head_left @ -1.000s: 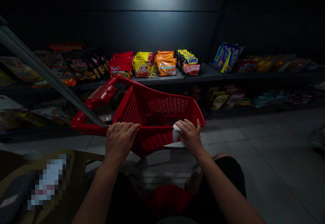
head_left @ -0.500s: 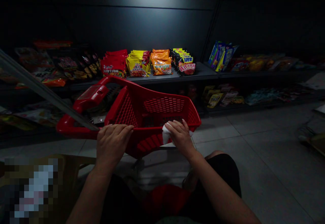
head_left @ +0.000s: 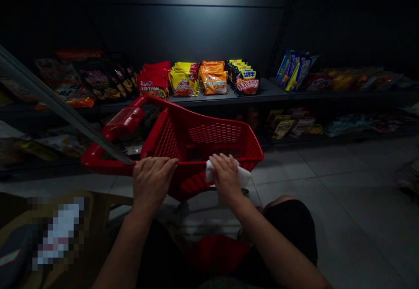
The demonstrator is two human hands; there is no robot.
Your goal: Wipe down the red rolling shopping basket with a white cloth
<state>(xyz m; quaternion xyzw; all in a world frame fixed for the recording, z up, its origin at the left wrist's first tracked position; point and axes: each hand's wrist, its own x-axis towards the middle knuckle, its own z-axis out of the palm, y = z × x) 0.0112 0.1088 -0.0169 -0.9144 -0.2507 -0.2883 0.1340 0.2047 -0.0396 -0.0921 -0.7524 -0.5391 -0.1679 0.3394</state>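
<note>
A red plastic shopping cart (head_left: 212,134) stands sideways in front of me, its handle end at the left. My left hand (head_left: 152,180) grips the near rim close to the handle, fingers curled over the edge. Farther right along that same rim, my right hand (head_left: 225,175) presses a white cloth (head_left: 244,177) against the cart, with fingers bent over the top edge. The cloth sticks out on both sides of the hand. Beneath the fingers, its contact with the rim is hidden.
Bagged instant noodles (head_left: 214,79) line a dark shelf (head_left: 268,90) behind the cart, with more snack packets (head_left: 283,127) below. A grey pole (head_left: 65,105) slants across the left. A brownish seat (head_left: 98,206) is at lower left, and pale floor tiles (head_left: 288,166) lie to the right.
My right hand and the cloth have slid a little left along the rim, and more cloth shows at the right. The whole scene has shifted slightly right; my left hand keeps its grip.
</note>
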